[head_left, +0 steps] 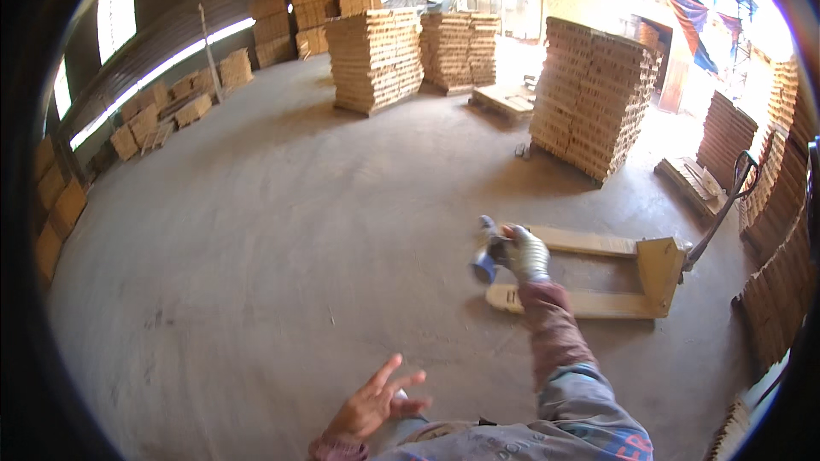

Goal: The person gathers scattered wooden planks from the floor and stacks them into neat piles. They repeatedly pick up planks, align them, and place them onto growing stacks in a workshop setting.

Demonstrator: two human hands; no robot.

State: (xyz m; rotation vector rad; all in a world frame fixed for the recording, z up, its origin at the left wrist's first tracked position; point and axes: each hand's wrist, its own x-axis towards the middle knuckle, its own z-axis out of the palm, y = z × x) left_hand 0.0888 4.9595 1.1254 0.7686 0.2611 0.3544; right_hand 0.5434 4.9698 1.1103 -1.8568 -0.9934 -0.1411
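Observation:
My right hand point(529, 254), in a pale work glove, is stretched forward and closed around a dark hand tool with a blue end point(485, 263). Blur and the glove hide the tool's exact kind. Behind that hand lies a cream pallet jack point(662, 277); its forks point(589, 304) point left and its dark handle point(716, 226) slants up to the right. Low in front of my body, my left hand point(369, 405) is bare, with its fingers spread and nothing seen in them.
Tall stacks of wooden pieces stand ahead, one at the centre point(373, 60) and one to the right point(591, 94). A low pallet point(506, 101) sits between them. More stacked wood point(773, 290) lines the right side, and bundles point(141, 124) lie along the left wall. Concrete floor point(256, 230) spreads between.

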